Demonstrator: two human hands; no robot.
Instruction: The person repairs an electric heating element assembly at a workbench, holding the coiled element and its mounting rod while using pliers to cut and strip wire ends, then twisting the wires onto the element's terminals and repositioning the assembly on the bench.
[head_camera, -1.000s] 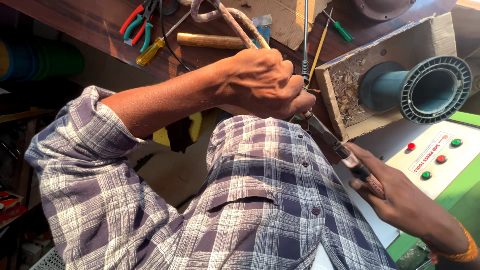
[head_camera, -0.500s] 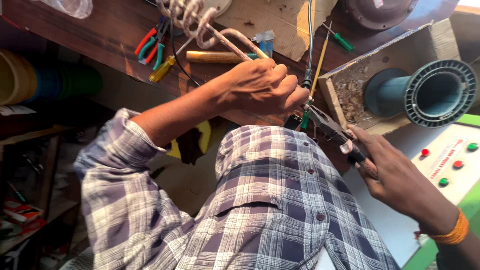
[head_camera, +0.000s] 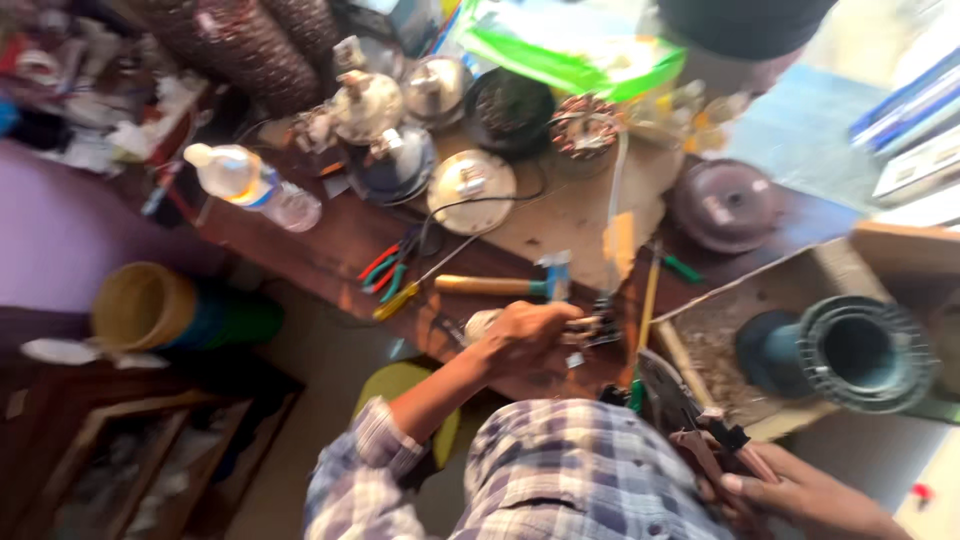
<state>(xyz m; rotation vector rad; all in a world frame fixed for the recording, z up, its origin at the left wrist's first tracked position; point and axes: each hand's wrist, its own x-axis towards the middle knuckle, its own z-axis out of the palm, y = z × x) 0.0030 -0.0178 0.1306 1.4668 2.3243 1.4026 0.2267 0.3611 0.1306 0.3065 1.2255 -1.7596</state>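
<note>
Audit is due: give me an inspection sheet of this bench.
Surface: brown wooden bench, crowded.
Job's things: pliers in right hand; left hand grips a small part at the bench edge, too blurred to name.
Clutter: hammer, plastic bottle, red and green hand tools, round metal motor covers.
Fingers: both hands closed.
Cables: black wire across the bench.
Surroundings: box with grey pipe fitting, yellow bucket.

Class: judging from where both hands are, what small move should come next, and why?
Probably bring the pliers in the right hand up to the wire ends pinched by the left hand at the bench edge, since the pliers sit apart from them.
</note>
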